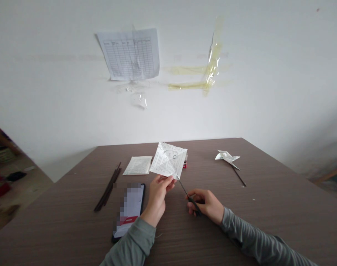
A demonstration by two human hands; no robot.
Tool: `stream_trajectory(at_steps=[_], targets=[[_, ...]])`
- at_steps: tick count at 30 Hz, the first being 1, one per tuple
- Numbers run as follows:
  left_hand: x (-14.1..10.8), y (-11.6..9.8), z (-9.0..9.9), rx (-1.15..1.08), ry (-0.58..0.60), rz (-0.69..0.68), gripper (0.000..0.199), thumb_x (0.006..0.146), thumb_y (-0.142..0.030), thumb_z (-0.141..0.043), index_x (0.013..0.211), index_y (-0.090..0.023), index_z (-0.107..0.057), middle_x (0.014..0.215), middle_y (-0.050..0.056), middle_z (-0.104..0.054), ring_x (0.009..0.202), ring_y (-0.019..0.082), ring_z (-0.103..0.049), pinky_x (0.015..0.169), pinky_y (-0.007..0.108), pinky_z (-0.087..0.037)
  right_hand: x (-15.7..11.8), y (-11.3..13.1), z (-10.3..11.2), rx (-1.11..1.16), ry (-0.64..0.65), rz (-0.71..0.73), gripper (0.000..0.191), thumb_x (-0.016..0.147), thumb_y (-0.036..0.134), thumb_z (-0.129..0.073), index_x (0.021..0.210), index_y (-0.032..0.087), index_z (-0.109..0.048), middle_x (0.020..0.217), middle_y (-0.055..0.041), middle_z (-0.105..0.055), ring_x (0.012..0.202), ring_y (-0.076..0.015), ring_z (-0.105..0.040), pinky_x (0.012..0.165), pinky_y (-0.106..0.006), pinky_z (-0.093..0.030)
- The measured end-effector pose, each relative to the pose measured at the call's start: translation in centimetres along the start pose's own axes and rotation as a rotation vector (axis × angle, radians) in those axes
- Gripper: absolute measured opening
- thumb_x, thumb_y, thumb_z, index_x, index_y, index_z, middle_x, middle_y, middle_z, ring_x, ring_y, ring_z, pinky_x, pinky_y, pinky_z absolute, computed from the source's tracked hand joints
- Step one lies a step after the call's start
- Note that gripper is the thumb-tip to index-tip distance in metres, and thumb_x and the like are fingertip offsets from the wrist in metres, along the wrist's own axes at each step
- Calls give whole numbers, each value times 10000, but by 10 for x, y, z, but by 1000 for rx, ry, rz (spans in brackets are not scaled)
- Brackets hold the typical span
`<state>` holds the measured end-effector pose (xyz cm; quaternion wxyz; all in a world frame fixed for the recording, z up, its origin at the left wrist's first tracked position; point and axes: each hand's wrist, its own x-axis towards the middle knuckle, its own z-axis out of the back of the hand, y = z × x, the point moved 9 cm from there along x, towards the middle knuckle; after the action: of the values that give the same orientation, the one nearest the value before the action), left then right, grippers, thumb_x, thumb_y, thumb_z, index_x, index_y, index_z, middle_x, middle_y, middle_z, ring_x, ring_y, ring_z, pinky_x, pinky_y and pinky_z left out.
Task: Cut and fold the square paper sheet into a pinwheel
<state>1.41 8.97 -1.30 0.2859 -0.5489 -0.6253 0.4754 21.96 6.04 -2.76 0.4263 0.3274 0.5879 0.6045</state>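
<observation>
Brown table (268,225), pale wall (185,118). Above the table, the left hand (158,194) pinches a printed paper square (169,159); the right hand (209,206) grips scissors (191,201) at its five-o'clock corner. Sticks (107,189) lie toward eight, a pinwheel (226,157) at three.

No legible text or labels.
</observation>
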Motion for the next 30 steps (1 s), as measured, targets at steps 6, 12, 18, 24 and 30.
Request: stream_trajectory(at_steps=[6,12,18,24,30], targets=[[-1,1,0,19,-9,9,322,729,-137,-1179,857,-194,-889,871,53,-931,801,224,-903,750,290,-687,0,0,1,12,-20,22,681,745,786,-1123,1029,254,-807,739,-23,-857,617,-214,-713,690,-382,-589],[0,2,0,22,0,8,330,725,-157,-1188,860,-201,-890,870,47,-933,800,217,-900,746,282,-694,1,-3,0,0,-9,17,706,732,786,-1126,1039,246,-791,743,-16,-837,622,-205,-705,710,-374,-593],[-1,1,0,12,6,8,315,719,-154,-1178,859,-198,-900,857,42,-932,781,200,-889,711,257,-679,0,-2,0,18,-8,24,679,750,761,-1122,1036,238,-798,716,1,-821,631,-200,-700,721,-370,-592],[-2,0,0,20,-3,6,302,738,-146,-1167,869,-196,-900,867,54,-937,786,210,-900,699,256,-663,1,-5,1,15,-31,34,633,748,722,-1119,1013,238,-808,702,-6,-828,614,-200,-702,690,-360,-593],[-1,-1,0,35,-4,8,347,706,-186,-1191,863,-200,-882,860,52,-937,777,220,-906,675,257,-656,0,0,1,-6,-21,53,638,779,742,-1114,1032,243,-809,720,-14,-851,615,-204,-717,709,-369,-617]])
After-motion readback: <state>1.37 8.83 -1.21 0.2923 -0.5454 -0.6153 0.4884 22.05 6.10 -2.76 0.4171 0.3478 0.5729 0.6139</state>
